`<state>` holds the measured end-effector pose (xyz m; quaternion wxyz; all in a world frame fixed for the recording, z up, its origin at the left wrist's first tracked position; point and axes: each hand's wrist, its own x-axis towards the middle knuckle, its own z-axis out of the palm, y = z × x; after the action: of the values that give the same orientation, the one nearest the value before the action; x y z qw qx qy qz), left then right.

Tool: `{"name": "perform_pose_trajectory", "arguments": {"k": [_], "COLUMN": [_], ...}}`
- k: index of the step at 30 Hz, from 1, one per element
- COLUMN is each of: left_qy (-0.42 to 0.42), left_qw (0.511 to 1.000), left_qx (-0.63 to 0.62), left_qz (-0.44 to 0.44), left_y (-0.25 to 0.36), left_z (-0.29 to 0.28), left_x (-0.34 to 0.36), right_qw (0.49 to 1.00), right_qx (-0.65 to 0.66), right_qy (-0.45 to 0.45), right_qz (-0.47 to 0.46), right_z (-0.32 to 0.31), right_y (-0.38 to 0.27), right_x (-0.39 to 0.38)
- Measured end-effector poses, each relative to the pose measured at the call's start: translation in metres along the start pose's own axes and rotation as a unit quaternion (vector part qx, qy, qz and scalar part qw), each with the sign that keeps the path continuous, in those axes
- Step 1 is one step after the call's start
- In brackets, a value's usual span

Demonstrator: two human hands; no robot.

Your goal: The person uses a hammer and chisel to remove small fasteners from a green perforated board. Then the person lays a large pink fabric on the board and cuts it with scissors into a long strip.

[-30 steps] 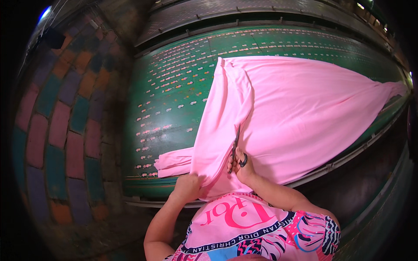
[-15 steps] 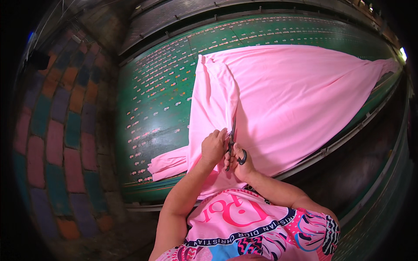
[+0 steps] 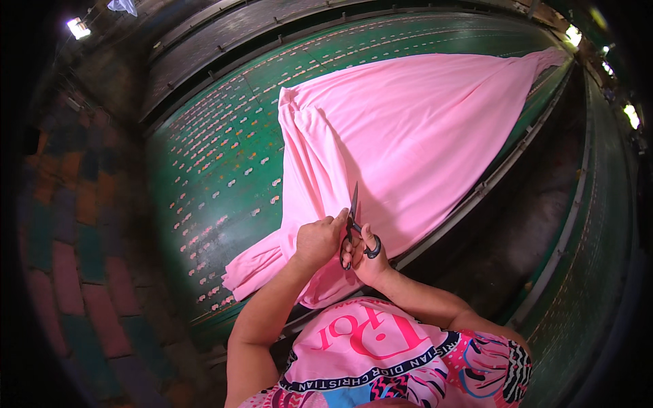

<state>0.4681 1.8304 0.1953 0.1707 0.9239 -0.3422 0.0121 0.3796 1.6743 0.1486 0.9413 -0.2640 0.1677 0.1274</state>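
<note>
A large sheet of pink fabric (image 3: 415,129) lies over the green table, with one strip folded back along its left side. My left hand (image 3: 318,241) is closed on the fabric's folded edge, just left of the scissor blades. Black-handled scissors (image 3: 353,216) are in my right hand (image 3: 371,262), thumb and fingers at the handle loops. Their blades point away from me and stand a little apart at the fold. The fabric between my fingers is mostly hidden by the left hand.
The long green table (image 3: 224,170) carries rows of small pale marks. A bunched pink end (image 3: 255,265) lies at its near left edge. A metal rail (image 3: 507,160) runs along the right side, beside a dark gap. Coloured paving (image 3: 81,265) is at the left.
The view has turned, shifting the table and fabric leftward. My left hand still grips the cloth, and the scissor blades now look more spread than before.
</note>
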Motion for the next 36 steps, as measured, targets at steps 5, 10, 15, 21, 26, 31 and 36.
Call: {"name": "perform_pose_trajectory", "arguments": {"k": [5,10,15,21,26,31,36], "left_qy": [-0.013,-0.048,-0.012,0.009,0.040,0.041,0.031], "left_qw": [0.999,0.997,0.998,0.998,0.996,0.998,0.999], "left_qx": [-0.013,-0.021,-0.035,-0.034,-0.051,-0.034,-0.033], "left_qz": [0.042,0.056,0.045,0.060,0.061,0.045,-0.003], "left_y": [-0.007,-0.002,0.001,0.000,0.007,0.021,0.022], "left_z": [-0.011,-0.024,-0.025,-0.024,-0.028,-0.030,-0.034], "left_x": [-0.047,-0.063,-0.065,-0.058,-0.066,-0.042,-0.024], "right_qw": [0.998,0.994,0.994,0.994,0.991,0.992,0.991], "right_qx": [-0.041,0.088,0.081,0.082,0.116,0.072,0.087], "right_qy": [0.035,0.057,0.066,0.068,0.050,0.098,0.101], "right_qz": [-0.022,-0.010,-0.031,-0.014,-0.051,-0.031,-0.002], "right_z": [0.011,0.034,0.031,0.011,0.043,0.018,0.015], "right_y": [0.036,0.041,0.054,0.033,0.028,0.008,-0.027], "right_x": [-0.032,-0.033,-0.023,-0.012,-0.017,0.013,0.032]}}
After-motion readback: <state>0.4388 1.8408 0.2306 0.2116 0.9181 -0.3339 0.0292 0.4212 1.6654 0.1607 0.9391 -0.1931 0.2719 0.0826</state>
